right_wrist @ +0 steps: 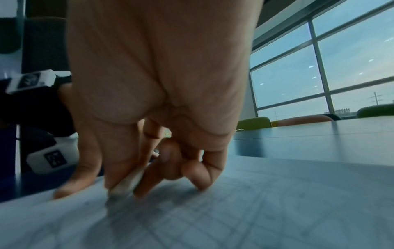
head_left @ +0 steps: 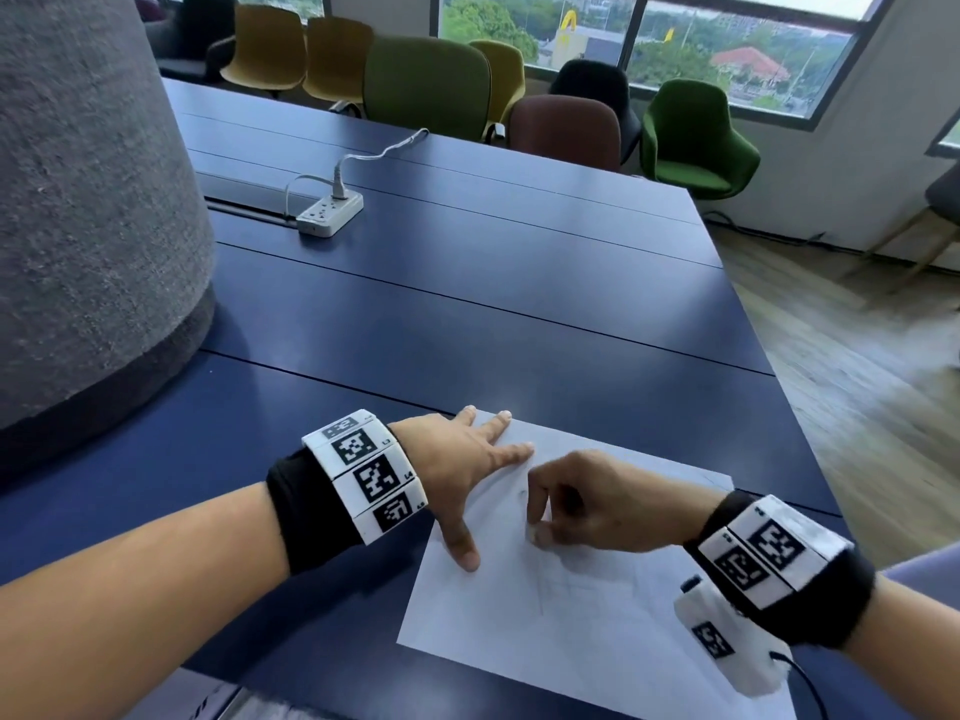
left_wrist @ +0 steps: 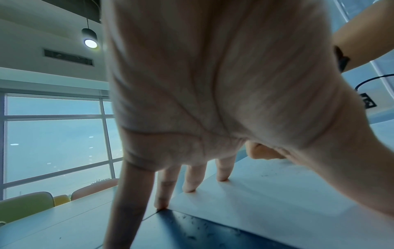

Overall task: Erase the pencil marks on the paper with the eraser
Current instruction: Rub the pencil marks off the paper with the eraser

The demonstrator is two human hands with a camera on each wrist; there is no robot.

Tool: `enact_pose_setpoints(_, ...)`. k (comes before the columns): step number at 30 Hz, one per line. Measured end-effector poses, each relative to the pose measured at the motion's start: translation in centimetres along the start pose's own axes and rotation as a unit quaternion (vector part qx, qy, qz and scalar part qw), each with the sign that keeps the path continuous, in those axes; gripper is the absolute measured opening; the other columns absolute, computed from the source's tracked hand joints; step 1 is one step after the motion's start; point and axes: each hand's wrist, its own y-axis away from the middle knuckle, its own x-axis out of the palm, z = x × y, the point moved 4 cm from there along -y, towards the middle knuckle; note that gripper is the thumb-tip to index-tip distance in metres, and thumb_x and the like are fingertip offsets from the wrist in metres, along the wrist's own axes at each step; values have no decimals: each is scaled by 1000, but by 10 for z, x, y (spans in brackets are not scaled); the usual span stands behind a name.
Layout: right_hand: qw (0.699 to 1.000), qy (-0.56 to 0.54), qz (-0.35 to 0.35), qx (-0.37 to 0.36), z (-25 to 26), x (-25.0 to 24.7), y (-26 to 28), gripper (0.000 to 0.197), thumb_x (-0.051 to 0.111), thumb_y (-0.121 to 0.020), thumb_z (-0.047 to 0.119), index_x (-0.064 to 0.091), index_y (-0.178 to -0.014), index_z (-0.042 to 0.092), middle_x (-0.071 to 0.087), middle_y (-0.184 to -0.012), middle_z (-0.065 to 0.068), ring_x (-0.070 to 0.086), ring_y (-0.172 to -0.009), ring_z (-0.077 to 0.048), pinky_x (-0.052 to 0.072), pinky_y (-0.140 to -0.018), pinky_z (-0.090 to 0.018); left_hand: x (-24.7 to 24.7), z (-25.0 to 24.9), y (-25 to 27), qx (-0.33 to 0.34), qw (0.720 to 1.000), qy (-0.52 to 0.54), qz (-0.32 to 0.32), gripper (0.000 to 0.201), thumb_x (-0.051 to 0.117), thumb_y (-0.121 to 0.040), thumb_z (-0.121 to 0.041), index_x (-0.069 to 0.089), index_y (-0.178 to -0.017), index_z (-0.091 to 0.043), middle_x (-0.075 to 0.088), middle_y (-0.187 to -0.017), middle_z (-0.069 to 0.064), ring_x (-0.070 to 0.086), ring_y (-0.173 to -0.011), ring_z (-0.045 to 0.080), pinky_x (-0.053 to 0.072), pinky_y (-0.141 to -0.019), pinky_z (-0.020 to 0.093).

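Nearest the head camera, along the bottom of the frame, two forearms reach in, each with a black wrist band [head_left: 317, 517] carrying white tag blocks. The left hand [head_left: 452, 470] sits at lower centre, fingers straight and spread, pressing flat on the upper left corner of the paper [head_left: 587, 631]; its thumb points down the sheet's left edge. In the left wrist view the fingertips [left_wrist: 188, 187] stand on the sheet near its edge. The right hand [head_left: 587, 498], just right of it, has curled fingers and pinches the eraser [right_wrist: 125, 184], a pale block whose tip touches the paper in the right wrist view. Faint pencil marks [head_left: 571, 579] show below that hand. The paper lies on a dark blue table [head_left: 467, 314]. A white power strip [head_left: 330, 214] rests in the upper left, and chairs [head_left: 691, 137] line the top beneath the windows.
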Motion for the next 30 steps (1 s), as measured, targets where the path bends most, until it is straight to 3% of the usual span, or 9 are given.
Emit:
enact_pose_setpoints(2, 1000, 15, 26, -1, 3, 0, 0, 8, 72, -84, 27, 69, -85, 20, 54, -59, 9, 49, -54, -5, 37, -54, -12, 0, 0, -1, -2, 1000, -1, 2, 133, 83, -60, -62, -11, -153, -43, -22, -162, -4, -12, -150, 28, 24, -116, 47)
enact_pose_setpoints(8, 992, 5, -110, 59, -18, -15, -16, 10, 70, -86, 29, 62, -85, 22, 55, -61, 10, 51, -52, 3, 37, -52, -11, -1, 0, 1, 3, 1000, 0, -2, 132, 83, -61, -61, -11, -153, -43, -21, -162, -2, -12, -150, 28, 26, -115, 47)
enact_pose_setpoints(13, 999, -5, -31, 23, 0, -2, -8, 9, 71, -85, 22, 66, -87, 15, 52, -60, 12, 51, -52, 3, 38, -53, -9, -2, -1, 2, 6, 1000, -2, -5, 132, 83, -62, -60, -10, -153, -43, -19, -163, -1, -10, -150, 29, 28, -115, 46)
enact_pose_setpoints(19, 990, 7, -121, 70, -16, -14, -19, 9, 68, -86, 27, 61, -86, 22, 59, -65, 9, 52, -53, -1, 34, -55, -13, -2, 0, 2, 6, 1000, 2, -7, 132, 84, -61, -60, -10, -153, -44, -19, -163, -1, -11, -150, 29, 25, -115, 46)
enact_pose_setpoints(25, 1000, 24, 19, 4, 8, 7, 0, 7, 71, -85, 27, 65, -85, 22, 52, -60, 10, 49, -54, -3, 37, -53, -12, 1, 0, -1, -4, 1000, -6, 4, 133, 83, -61, -61, -12, -153, -43, -22, -162, -4, -13, -150, 27, 23, -116, 47)
enact_pose_setpoints(30, 998, 10, -45, 33, -2, -3, 1, 10, 69, -86, 27, 63, -87, 19, 52, -61, 10, 49, -53, -1, 36, -52, -12, 0, -1, 0, -7, 1000, -5, 2, 133, 83, -61, -61, -12, -153, -43, -21, -162, -4, -13, -150, 27, 25, -116, 47)
